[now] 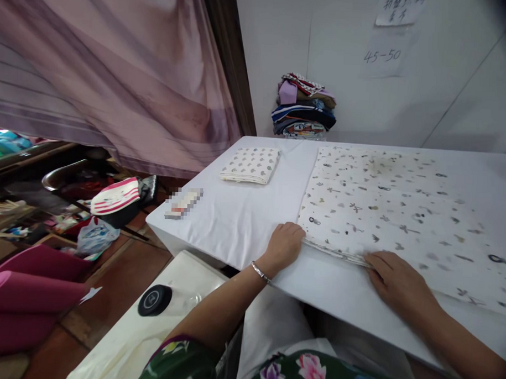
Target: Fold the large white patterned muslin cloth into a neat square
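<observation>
A white printed cloth (372,210) with small plant and figure motifs lies in flat layers over the right part of the table. My left hand (285,247) is closed on its near left corner, fingertips over the edge. Farther right along the same near edge, my right hand (399,280) grips the layered border, its thumb partly hidden. Between the hands several stacked layers show at the edge. To the left sits a smaller folded cloth (251,166) with grey-green prints, apart from both hands.
The white-covered table (231,222) holds a blurred-out small item (184,203) at its left corner. A pile of folded fabrics (305,105) rises by the back wall. Below left are a cream surface with a black round object (155,300), a stool (115,198) and pink rolls (29,303).
</observation>
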Motion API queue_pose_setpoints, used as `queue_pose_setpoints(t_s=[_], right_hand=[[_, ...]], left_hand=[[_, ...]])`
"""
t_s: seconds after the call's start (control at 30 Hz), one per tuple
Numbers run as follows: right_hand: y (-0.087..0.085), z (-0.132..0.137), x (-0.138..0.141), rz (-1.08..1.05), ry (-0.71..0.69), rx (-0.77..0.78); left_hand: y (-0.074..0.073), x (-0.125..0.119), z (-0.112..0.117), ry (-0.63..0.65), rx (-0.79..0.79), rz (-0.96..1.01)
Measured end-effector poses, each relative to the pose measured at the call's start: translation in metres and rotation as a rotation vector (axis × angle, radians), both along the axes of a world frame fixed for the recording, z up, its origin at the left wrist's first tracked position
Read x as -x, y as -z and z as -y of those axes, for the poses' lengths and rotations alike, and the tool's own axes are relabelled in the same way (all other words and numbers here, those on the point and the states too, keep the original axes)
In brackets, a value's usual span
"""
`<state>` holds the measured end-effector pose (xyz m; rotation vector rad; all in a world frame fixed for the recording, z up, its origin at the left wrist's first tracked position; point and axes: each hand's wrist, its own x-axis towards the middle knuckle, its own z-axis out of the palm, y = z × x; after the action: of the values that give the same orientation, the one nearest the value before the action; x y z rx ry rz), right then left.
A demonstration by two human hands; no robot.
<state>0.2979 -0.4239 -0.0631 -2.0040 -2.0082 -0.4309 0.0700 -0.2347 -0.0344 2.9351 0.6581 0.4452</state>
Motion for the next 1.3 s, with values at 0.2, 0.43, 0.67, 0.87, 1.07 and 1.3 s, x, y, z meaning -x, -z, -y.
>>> queue_pose_setpoints(t_s=[0.2,0.43,0.67,0.87,1.07,1.3], right_hand=[[-0.006,-0.013,0.016,0.069,-0.046,0.06],[-0.008,-0.051,0.044,0.09,-0.131,0.071],[-0.017,-0.084,0.073,0.037,-0.151,0.114],[-0.016,-0.087,0.077,-0.131,-0.183,0.122],[-0.027,-0.093,0.08,-0.391,-0.198,0.152],[-0.028,-0.106,0.083,-0.534,-0.213,0.182]], left_hand=[[0.004,0.007,-0.002,-0.001,0.109,0.082],[0.002,0.006,0.004,-0.174,0.289,0.179],[-0.002,0.006,0.015,-0.525,0.671,0.354],[0.013,-0.004,0.021,-0.481,1.358,0.723],[0.01,-0.01,0.026,-0.49,1.486,0.883],[0.006,-0.009,0.026,-0.527,1.498,0.891]])
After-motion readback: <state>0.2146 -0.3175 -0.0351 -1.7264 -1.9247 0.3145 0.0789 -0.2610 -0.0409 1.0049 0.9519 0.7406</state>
